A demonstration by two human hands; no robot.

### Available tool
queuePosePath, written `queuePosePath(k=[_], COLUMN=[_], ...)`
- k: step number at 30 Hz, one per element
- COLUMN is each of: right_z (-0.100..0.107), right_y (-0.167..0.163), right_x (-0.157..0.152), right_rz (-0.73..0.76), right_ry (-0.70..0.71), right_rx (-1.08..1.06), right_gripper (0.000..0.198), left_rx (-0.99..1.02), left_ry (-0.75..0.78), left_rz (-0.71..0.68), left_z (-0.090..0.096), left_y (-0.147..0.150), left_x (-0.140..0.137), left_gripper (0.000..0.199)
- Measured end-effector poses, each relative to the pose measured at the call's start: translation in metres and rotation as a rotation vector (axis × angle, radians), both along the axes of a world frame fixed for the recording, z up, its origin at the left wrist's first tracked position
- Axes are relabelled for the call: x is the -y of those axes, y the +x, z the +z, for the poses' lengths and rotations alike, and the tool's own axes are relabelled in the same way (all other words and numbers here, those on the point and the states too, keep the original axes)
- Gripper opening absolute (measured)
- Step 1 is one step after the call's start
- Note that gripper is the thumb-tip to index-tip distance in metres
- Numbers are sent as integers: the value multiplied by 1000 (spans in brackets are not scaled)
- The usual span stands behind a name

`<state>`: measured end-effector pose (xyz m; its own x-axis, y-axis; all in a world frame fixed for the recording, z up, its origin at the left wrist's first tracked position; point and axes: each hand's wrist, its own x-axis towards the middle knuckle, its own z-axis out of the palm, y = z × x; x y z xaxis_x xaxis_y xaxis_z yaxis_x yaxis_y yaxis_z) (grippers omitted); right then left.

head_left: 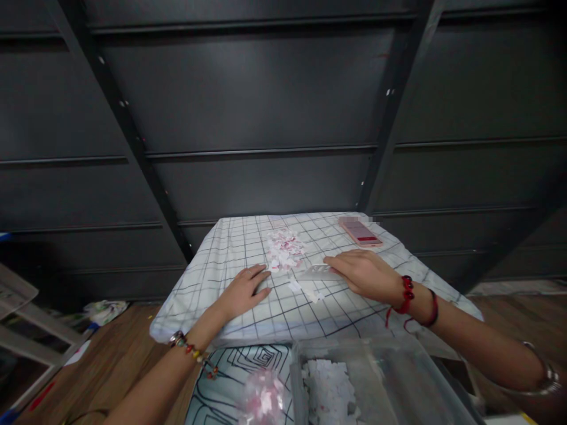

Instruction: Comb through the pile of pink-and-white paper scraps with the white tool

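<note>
My left hand (245, 291) rests palm down on the checked cloth, fingers spread, its fingertips beside a heap of small white and pink paper-like pieces (284, 249). Between the fingers of my right hand (361, 273) is a thin, pale, flat piece with slots (316, 270); its exact kind is unclear. That piece points left, towards the heap's lower right side. Just below it, a few loose white slips (306, 290) lie on the cloth.
A checked cloth (212, 254) covers the table, with a pink-edged phone (361, 232) at the back right. Nearer me stand a clear plastic box (390, 378) holding white pieces (330, 389) and a plastic bag of pink and white bits (264, 396). A dark panelled wall (261, 100) rises behind.
</note>
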<state>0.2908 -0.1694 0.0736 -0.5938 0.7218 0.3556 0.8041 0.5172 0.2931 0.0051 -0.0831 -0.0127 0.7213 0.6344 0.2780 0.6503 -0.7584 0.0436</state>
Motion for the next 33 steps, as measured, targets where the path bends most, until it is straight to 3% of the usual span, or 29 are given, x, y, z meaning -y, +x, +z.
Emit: queuePosePath(k=[6, 14, 19, 25, 33], right_z=[4, 8, 4, 7, 2], right_y=[1, 11, 9, 32, 34], right_x=[1, 5, 1, 17, 20], right_rz=[96, 105, 139, 176, 93], right_ry=[-32, 85, 72, -1, 96], right_rx=[55, 15, -14, -68, -84], right_gripper=[30, 30, 30, 25, 23], left_rx=[-2, 6, -5, -2, -6], left_ry=[10, 6, 4, 11, 12], left_rz=[-4, -1, 1, -2, -6], left_z=[0, 1, 2, -1, 0], left_y=[-1, 0, 0, 0, 0], left_x=[0, 1, 1, -1, 0], left_gripper=[39, 40, 40, 41, 40])
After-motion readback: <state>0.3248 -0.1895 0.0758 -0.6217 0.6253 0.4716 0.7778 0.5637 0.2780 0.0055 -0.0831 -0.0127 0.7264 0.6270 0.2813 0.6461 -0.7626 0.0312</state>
